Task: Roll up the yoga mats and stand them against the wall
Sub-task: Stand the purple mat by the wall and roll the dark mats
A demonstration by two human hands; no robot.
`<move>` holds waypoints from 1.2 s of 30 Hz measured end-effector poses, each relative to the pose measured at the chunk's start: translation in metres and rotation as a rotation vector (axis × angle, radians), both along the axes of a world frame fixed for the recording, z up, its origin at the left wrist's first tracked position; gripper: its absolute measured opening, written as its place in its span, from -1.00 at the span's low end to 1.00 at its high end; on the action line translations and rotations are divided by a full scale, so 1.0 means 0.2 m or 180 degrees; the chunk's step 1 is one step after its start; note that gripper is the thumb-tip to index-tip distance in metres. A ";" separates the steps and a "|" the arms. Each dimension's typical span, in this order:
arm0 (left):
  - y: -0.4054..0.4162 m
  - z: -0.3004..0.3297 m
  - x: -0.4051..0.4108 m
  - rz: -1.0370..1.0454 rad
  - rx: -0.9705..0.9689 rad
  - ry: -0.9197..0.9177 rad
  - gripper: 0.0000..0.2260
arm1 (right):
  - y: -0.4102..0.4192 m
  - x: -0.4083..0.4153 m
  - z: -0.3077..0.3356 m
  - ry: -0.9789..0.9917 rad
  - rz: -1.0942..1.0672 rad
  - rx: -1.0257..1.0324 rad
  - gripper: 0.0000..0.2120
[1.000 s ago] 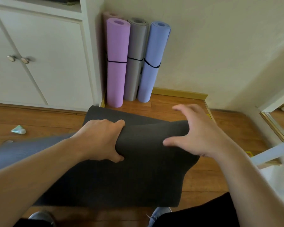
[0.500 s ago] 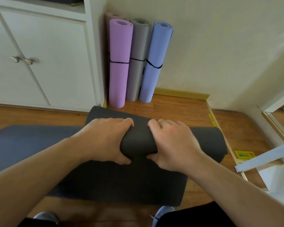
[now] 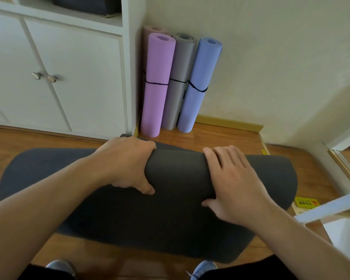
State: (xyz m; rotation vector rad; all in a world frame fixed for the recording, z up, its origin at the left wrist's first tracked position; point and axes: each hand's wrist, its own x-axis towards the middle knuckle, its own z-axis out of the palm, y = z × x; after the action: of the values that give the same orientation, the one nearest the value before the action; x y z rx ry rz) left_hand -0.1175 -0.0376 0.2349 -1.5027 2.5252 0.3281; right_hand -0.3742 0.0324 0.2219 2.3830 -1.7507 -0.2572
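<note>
Head view, floor by the corner:

— We have both hands on the dark mat (image 3: 178, 176). Its rolled part lies crosswise in front of us, long axis running left to right, with the flat part spread on the wood floor (image 3: 220, 136) toward our feet.

— And the grip?

— Our left hand (image 3: 127, 164) wraps over the roll left of its middle, fingers curled across the top, thumb tucked under the near side. Our right hand (image 3: 232, 184) lies over it right of middle, fingers fairly straight over the crest, thumb down at the near edge, so it presses more than it clamps.

— Which way is the stand-up spot?

— Straight ahead, beyond the roll. A purple mat (image 3: 158, 85), a grey mat (image 3: 179, 77) and a blue mat (image 3: 200, 81) stand upright, banded, in the corner against the wall (image 3: 271, 57), beside the cabinet (image 3: 73, 77). Free wall shows to the right of the blue one.

— So the roll's axis is the thing?

— We judge so: it lies parallel to that wall and must be swung upright. Our right hand sits nearer the open stretch.
</note>
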 end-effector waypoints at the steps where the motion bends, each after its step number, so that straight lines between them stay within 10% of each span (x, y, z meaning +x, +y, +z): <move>1: 0.00 0.00 -0.01 -0.0025 -0.0007 -0.0002 -0.29 | 0.01 0.03 -0.01 0.0003 0.0043 0.0066 0.28; 9: 0.06 -0.06 -0.07 -0.0303 -0.0439 -0.0103 -0.40 | -0.10 0.01 0.10 -0.1186 -0.0423 0.1303 -0.20; 15: 0.12 -0.22 -0.07 -0.1102 -0.2048 0.0520 -0.57 | -0.26 -0.18 0.14 -0.2048 -0.0794 0.3481 -0.21; 18: 0.12 -0.26 -0.06 -0.1095 -0.2234 0.0554 -0.55 | -0.30 -0.24 0.09 -0.3220 -0.1691 0.3733 0.02; 21: 0.12 -0.28 -0.07 -0.1046 -0.2158 0.0511 -0.50 | -0.30 -0.22 0.07 -0.2967 -0.2062 0.3725 -0.27; 27: 0.12 -0.17 -0.06 -0.0484 -0.0885 0.0897 0.00 | -0.27 -0.20 0.14 -0.2565 -0.1005 0.1174 -0.62; 31: 0.06 -0.01 0.04 -0.0201 -0.1091 0.1738 -0.18 | -0.14 -0.05 0.11 -0.1678 0.0267 -0.0561 -0.48; 36: -0.01 0.10 0.13 -0.0585 -0.1494 0.0849 -0.31 | -0.09 -0.01 -0.02 -0.1068 0.1466 -0.1573 -0.65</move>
State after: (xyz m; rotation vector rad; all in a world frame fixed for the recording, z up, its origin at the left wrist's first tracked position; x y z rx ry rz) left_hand -0.0921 -0.0394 0.2550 -1.4257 3.0883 -0.1122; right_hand -0.3761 0.0153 0.2181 2.4335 -1.1243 0.5940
